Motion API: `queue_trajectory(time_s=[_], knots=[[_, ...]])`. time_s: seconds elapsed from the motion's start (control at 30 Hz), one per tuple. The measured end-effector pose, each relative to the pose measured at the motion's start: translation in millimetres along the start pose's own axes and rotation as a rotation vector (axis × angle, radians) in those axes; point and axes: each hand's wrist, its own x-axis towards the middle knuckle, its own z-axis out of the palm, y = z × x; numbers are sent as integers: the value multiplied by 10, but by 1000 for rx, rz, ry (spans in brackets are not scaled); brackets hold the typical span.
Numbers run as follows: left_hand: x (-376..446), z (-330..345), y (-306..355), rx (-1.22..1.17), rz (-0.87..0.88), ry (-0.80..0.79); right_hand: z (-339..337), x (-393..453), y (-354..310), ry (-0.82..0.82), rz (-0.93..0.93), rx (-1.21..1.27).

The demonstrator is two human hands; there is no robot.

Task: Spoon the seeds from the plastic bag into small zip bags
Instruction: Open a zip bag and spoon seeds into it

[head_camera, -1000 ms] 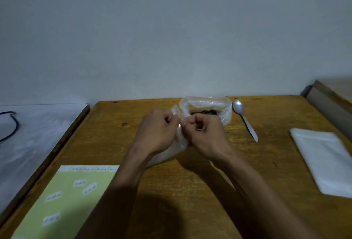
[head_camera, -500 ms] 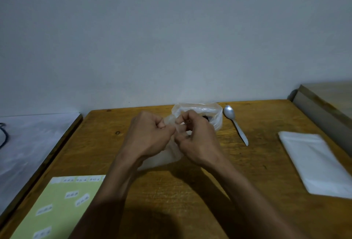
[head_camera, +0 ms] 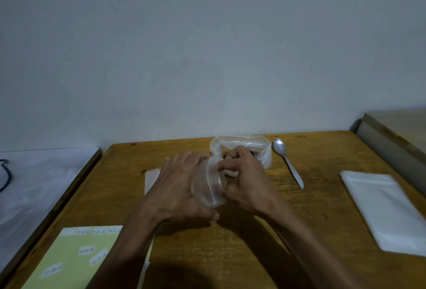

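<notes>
While both hands work a small zip bag point(head_camera: 213, 187) open above the tabletop point(head_camera: 311, 196), fingers point(head_camera: 227, 165) pinching its mouth, the seed bag point(head_camera: 239, 144) waits just behind; picking up the spoon point(head_camera: 288, 162) likely comes next.

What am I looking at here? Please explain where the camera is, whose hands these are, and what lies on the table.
There is no machine here. A person wears one camera on the head, looking down at their own hands. The left hand and right hand both hold a small clear zip bag, seemingly opening it. Behind them on the wooden table stands the open plastic bag with the seeds. A metal spoon lies untouched to its right, then a stack of white bags. A green label sheet lies near left.
</notes>
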Motion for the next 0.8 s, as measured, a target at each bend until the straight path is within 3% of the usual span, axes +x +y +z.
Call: queue_trajectory(time_s=[0.1, 0.23, 0.3, 0.4, 0.47, 0.5, 0.57, 0.67, 0.8], knots=[[13, 17, -6, -36, 28, 14, -33, 17, -27, 6, -208, -42], [9, 72, -93, -181, 42, 81, -110, 25, -58, -108, -112, -65], [19, 107, -138, -219, 20, 103, -145, -14, -70, -98, -72, 92], [74, 186, -157, -230, -18, 158, -217, -88, 83, 205, 139, 311], [106, 233, -163, -246, -45, 183, -323, -109, 368, 426, 381, 162], [127, 252, -159, -250, -59, 175, -404, -127, 524, 459, 504, 9], [189, 288, -155, -244, -79, 142, -518, -163, 842, 366, 675, -284], [298, 317, -141, -223, -97, 101, -548, -201, 997, 265, 766, -423], [399, 325, -119, -237, -117, 65, -442, -204, 1046, 284, 784, -417]])
